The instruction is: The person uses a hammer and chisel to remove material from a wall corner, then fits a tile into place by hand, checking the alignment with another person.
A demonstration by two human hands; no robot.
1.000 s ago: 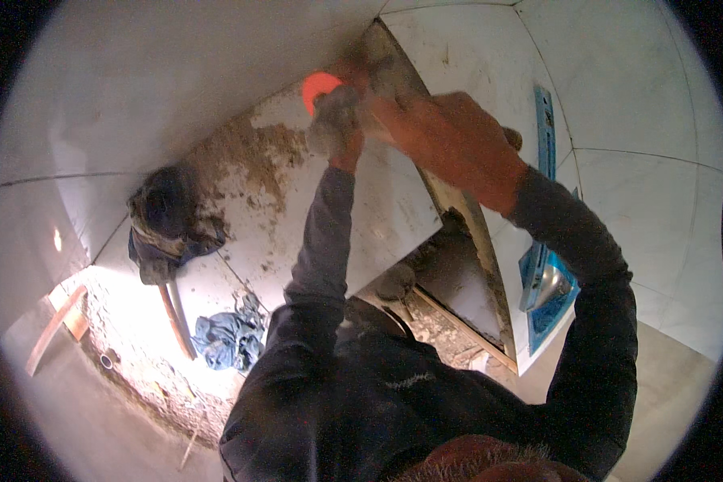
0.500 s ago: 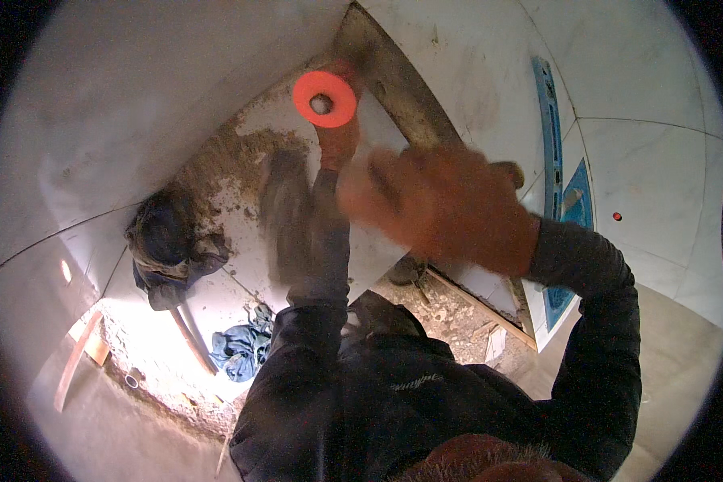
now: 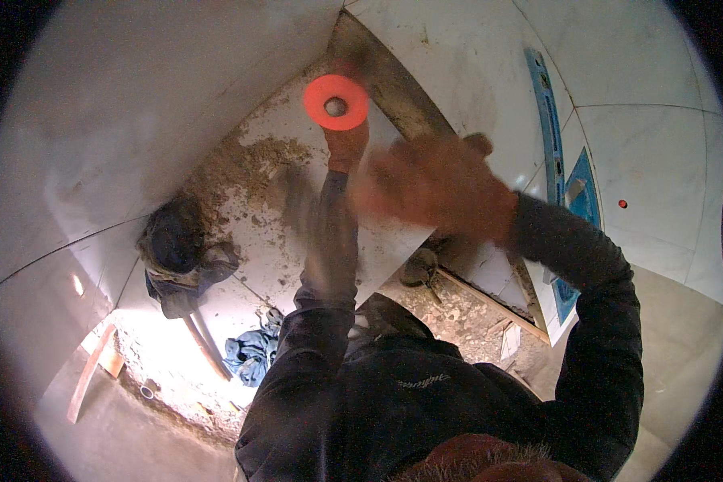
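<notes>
My left hand (image 3: 348,149) is wrapped round a chisel below its round orange hand guard (image 3: 313,95). The grey, round striking end of the chisel (image 3: 336,107) shows through the middle of the guard; its blade is hidden. To the right, my right hand (image 3: 442,189) is smeared by motion but closed round a handle whose butt pokes out beyond the fist. The dark, blurred head of this hammer (image 3: 299,205) shows left of my left forearm, apart from the chisel.
A dark strip (image 3: 394,72) runs along the right wall's foot from the corner. Crumbled debris (image 3: 253,161) covers the pale slab. Left lie a dark bucket-like thing with cloth (image 3: 177,241) and a blue rag (image 3: 253,353). A blue spirit level (image 3: 548,120) leans right; a trowel (image 3: 419,267) lies below.
The view has shifted slightly, so the surroundings sit a little differently. My right hand and the blurred hammer have moved slightly; my left hand keeps its grip on the chisel.
</notes>
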